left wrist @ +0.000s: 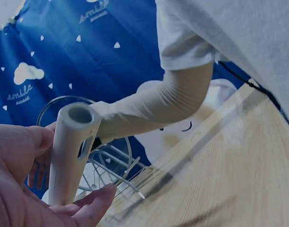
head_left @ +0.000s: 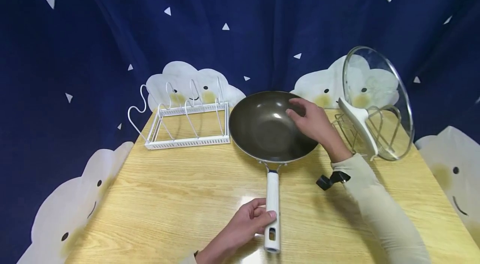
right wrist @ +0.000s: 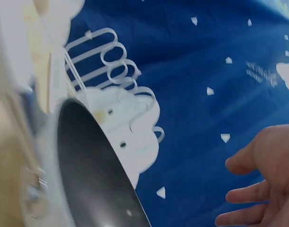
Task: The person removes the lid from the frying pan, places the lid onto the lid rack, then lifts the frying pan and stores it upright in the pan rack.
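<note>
A dark wok (head_left: 270, 135) with a long white handle (head_left: 273, 193) is at the middle of the table, its handle towards the person. My left hand (head_left: 248, 219) grips this handle near its end, thumb on top. In the left wrist view the handle (left wrist: 69, 161) lies between the thumb and fingers. Over the right side of the wok is my right hand (head_left: 309, 119), its fingers loosely extended and holding nothing. From the right wrist view, that hand (right wrist: 272, 175) is apart from the wok (right wrist: 90, 170).
A white wire rack (head_left: 187, 143) stands at the back left of the wooden table (head_left: 168, 197). To the right, a glass lid with a white handle (head_left: 358, 119) stands on edge in a smaller metal wire rack (head_left: 346, 133). A dark blue curtain (head_left: 255, 18) hangs behind.
</note>
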`<move>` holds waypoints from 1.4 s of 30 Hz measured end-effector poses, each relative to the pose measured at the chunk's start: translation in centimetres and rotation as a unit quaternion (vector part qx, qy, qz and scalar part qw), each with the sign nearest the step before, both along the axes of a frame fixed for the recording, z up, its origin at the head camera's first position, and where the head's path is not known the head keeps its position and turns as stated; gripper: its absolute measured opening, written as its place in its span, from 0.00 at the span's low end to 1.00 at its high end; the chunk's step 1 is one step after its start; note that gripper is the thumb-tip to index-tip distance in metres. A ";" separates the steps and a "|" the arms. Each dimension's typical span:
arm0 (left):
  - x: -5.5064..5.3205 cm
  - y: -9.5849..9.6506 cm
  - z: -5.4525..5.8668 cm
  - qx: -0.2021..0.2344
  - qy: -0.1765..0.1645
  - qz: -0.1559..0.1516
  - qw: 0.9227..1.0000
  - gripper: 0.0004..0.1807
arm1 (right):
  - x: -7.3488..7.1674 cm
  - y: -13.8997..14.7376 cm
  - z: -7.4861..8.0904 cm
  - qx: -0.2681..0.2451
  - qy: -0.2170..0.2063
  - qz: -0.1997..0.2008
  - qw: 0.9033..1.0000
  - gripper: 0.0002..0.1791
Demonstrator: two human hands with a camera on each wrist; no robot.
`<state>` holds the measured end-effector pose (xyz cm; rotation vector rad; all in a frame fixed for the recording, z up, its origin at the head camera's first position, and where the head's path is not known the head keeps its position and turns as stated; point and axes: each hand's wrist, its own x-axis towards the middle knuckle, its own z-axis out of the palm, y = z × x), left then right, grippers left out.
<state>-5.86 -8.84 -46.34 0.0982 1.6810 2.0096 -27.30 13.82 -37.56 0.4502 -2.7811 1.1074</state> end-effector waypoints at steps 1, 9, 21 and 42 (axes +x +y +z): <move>0.1 0.0 0.1 -0.001 -0.001 -0.005 1.000 0.26 | 0.8 0.0 0.0 0.003 0.000 0.004 1.000 0.28; 0.7 0.2 0.3 0.005 -0.007 -0.036 0.999 0.23 | 5.7 -0.3 -1.3 -0.005 0.013 0.026 1.000 0.29; 0.6 0.2 -0.2 0.030 -0.027 -0.042 0.998 0.23 | 11.0 -0.2 -5.0 -0.104 -0.068 0.058 0.991 0.28; 0.7 0.4 -0.5 0.052 -0.039 -0.037 0.997 0.21 | 14.0 -2.5 -10.6 -0.329 -0.333 0.068 0.881 0.33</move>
